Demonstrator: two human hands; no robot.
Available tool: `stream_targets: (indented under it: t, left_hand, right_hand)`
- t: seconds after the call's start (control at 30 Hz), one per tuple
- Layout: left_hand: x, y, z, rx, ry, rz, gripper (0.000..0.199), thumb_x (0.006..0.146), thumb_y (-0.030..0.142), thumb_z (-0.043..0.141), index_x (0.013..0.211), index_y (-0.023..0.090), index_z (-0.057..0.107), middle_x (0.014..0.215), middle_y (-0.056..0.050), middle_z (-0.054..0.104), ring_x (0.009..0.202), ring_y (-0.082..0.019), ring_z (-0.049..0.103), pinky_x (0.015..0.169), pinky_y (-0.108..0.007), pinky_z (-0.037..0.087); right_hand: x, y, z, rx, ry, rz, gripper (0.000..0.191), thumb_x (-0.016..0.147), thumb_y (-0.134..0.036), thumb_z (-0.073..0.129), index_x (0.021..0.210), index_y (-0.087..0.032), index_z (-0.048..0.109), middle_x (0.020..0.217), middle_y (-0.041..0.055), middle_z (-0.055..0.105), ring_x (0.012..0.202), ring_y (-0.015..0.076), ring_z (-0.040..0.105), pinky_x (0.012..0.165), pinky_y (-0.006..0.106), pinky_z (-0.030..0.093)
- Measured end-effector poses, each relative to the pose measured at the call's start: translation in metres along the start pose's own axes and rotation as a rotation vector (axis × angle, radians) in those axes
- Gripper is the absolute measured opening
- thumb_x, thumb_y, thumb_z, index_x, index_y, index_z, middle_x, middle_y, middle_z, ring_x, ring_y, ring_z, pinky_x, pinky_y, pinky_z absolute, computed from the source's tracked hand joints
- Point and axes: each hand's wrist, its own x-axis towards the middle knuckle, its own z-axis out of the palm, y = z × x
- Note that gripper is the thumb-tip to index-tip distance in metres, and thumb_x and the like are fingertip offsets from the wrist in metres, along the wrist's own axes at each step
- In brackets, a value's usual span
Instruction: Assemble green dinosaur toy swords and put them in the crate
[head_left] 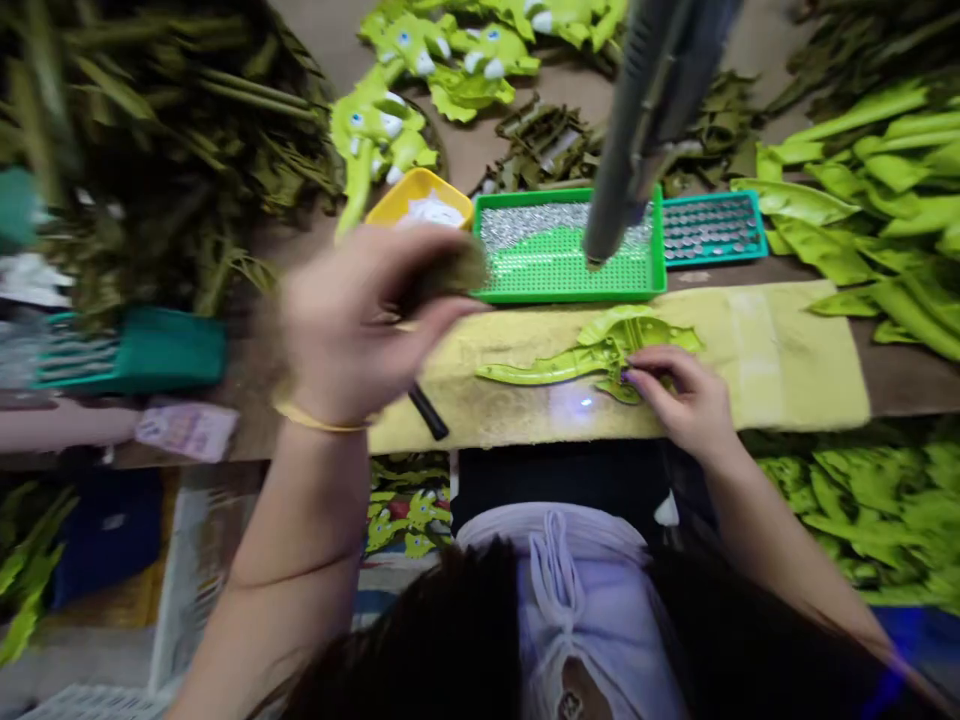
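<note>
A light green plastic toy shell [585,363] lies hollow side up on the yellow cloth [795,370], its long narrow end pointing left. Pinched between thumb and fingers, the shell's near right part is held by my right hand [686,400]. My left hand [352,325] is raised over the cloth's left end, smeared by motion. Its fingers curl round, and whether the dark olive patch at the fingertips is a held thing cannot be made out. Below it a black rod [427,410] lies on the cloth. A dark electric screwdriver [637,150] hangs tip down above the green tray.
Behind the cloth stand a green tray [570,290] of small screws, a yellow bin [420,180] with white pieces and a teal tray [712,255] of round metal pieces. Green toys [442,50], olive parts [187,120] and green shells [892,180] lie around. A teal container [172,350] stands left.
</note>
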Motion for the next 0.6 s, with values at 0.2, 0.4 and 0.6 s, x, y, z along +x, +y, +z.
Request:
stream_targets:
  t: [0.2, 0.4, 0.6]
  left_hand:
    - [-0.017, 0.039, 0.130, 0.092, -0.410, 0.307, 0.033, 0.089, 0.025, 0.051, 0.117, 0.012, 0.063, 0.106, -0.014, 0.066, 0.098, -0.026, 0.059, 0.089, -0.042, 0.049]
    - [-0.025, 0.037, 0.150, 0.128, -0.360, 0.224, 0.031, 0.090, 0.026, 0.053, 0.118, 0.017, 0.064, 0.118, -0.014, 0.059, 0.108, -0.028, 0.054, 0.094, -0.043, 0.045]
    - [-0.036, 0.025, 0.145, 0.217, -0.355, 0.185, 0.042, 0.094, 0.043, 0.050, 0.132, 0.029, 0.058, 0.115, -0.012, 0.059, 0.102, -0.026, 0.054, 0.088, -0.043, 0.043]
  right_hand:
    - [-0.003, 0.009, -0.008, 0.149, -0.145, 0.074, 0.008, 0.081, -0.027, 0.068, 0.086, -0.021, 0.067, 0.088, 0.0024, 0.070, 0.089, 0.0158, 0.066, 0.083, 0.033, 0.054]
    - [0.003, 0.008, -0.014, 0.120, -0.232, 0.024, 0.002, 0.083, -0.023, 0.065, 0.084, -0.022, 0.066, 0.089, 0.0028, 0.069, 0.091, 0.0165, 0.065, 0.084, 0.033, 0.054]
    - [0.005, 0.008, -0.014, 0.017, -0.254, -0.059, 0.007, 0.085, -0.018, 0.062, 0.088, -0.021, 0.066, 0.093, 0.0033, 0.070, 0.091, 0.0156, 0.066, 0.084, 0.033, 0.054]
